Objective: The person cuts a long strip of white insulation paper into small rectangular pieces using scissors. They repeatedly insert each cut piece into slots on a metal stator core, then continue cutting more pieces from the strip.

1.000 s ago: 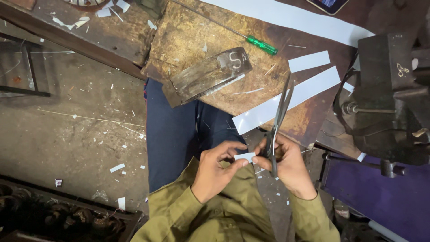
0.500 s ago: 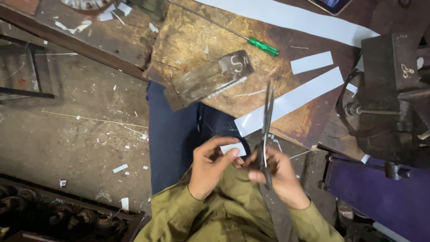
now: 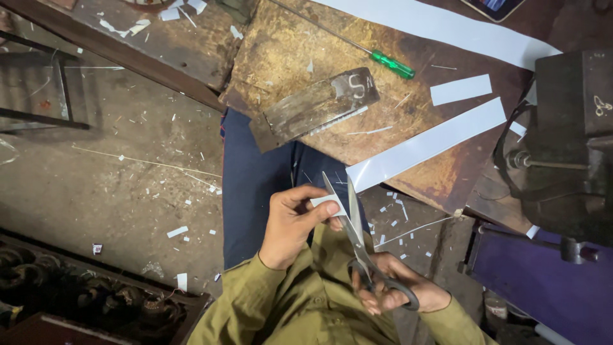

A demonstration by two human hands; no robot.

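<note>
Since the earlier frame the scissors (image 3: 357, 239) have swung from upright to a slant, their blades now parted around the small white piece (image 3: 329, 203). On the left, the left hand (image 3: 290, 223) pinches that piece between thumb and fingers, closed on it above the person's lap. To the right, the right hand (image 3: 396, 291) is curled through the scissor handles, gripping them. Judging by the white scraps on the floor (image 3: 128, 185) and cut strips (image 3: 424, 145) on the worn workbench (image 3: 447, 185), trimming looks well under way; this piece, small, flat and squarish, appears not yet cut
</note>
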